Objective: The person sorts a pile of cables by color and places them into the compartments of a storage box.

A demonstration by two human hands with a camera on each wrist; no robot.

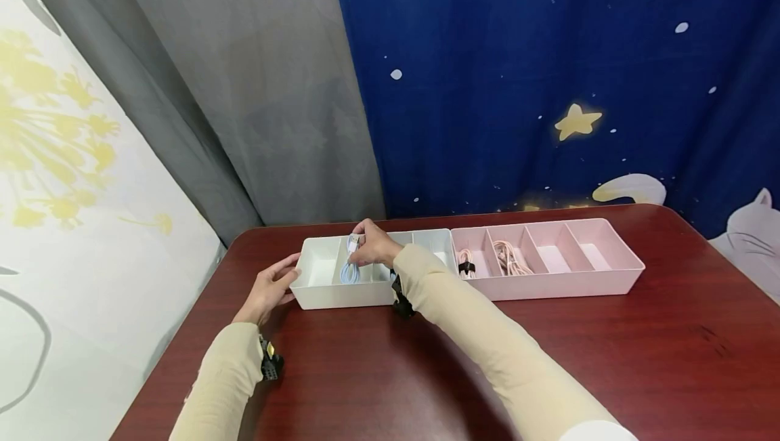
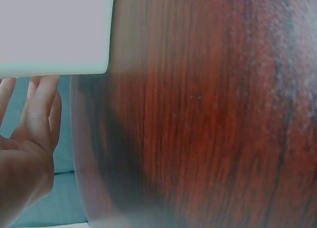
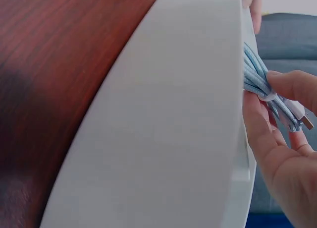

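My right hand [image 1: 376, 246] pinches a bundled light-blue USB cable [image 1: 350, 271] over the second compartment from the left of the white organizer box [image 1: 341, 297]. In the right wrist view the blue cable [image 3: 257, 77] is coiled and held by a pale tie, its metal plug pointing out past the thumb and fingers. At the box's left end, my left hand [image 1: 268, 292] rests against the end wall with extended fingers. The left wrist view shows those fingers [image 2: 42, 104] touching the white box [image 2: 54, 34]. A bit of blue shows beside my right wrist, mostly hidden.
A pink organizer box [image 1: 560, 284] adjoins the white one on the right. Its two left compartments hold a pink cable with a black strap [image 1: 466, 266] and a loosely coiled pink cable [image 1: 510, 258]. The reddish-brown table [image 1: 341, 373] meets curtains behind.
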